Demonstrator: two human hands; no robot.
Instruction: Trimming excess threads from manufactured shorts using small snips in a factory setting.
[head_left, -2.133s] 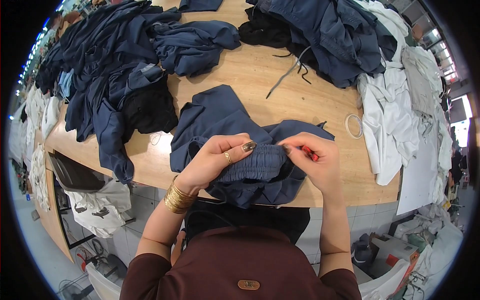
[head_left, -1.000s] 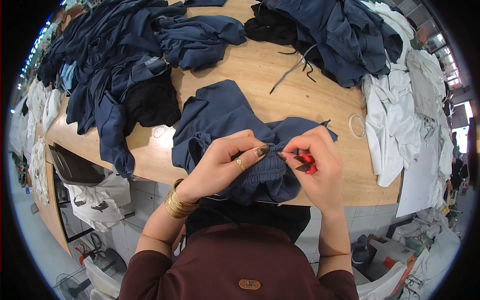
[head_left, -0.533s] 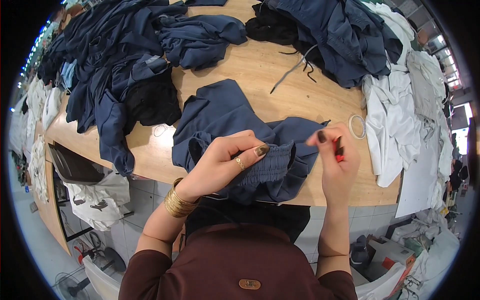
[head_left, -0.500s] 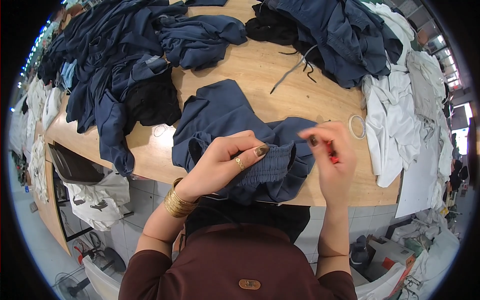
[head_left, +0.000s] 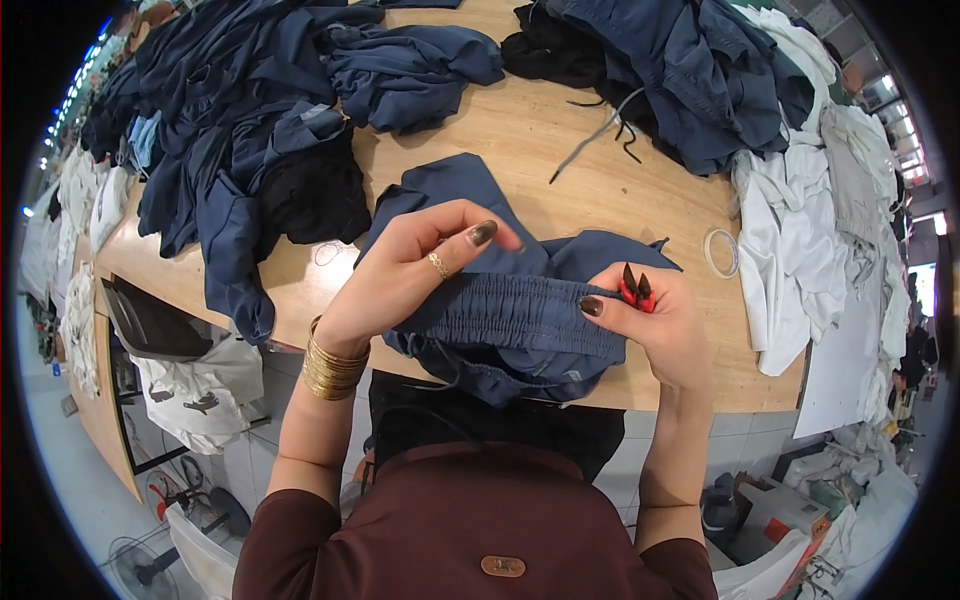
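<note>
A navy garment (head_left: 540, 365) with a gathered elastic waistband (head_left: 500, 315), probably trousers or shorts, lies at the table's near edge. My right hand (head_left: 660, 320) pinches the right end of that waistband between thumb and fingers. Tucked in the same hand is a small pair of red thread snips (head_left: 638, 290), dark blades showing. Over the waistband's left part hovers my left hand (head_left: 420, 255), thumb and forefinger apart with nothing seen between them; its other fingers are partly hidden. A dark drawstring (head_left: 450, 368) hangs at the garment's near side.
Piles of navy garments (head_left: 250, 60) cover the table's far left, with a black cloth (head_left: 315, 190) beside them. More navy clothing (head_left: 690, 80) with loose cords (head_left: 600, 135) lies far right. A roll of tape (head_left: 721, 253) sits near white fabric (head_left: 785, 250) on the right edge.
The waistband has been turned and spread out to face me. My right hand has come down onto its right end, and my left hand has let go and lifted slightly away.
</note>
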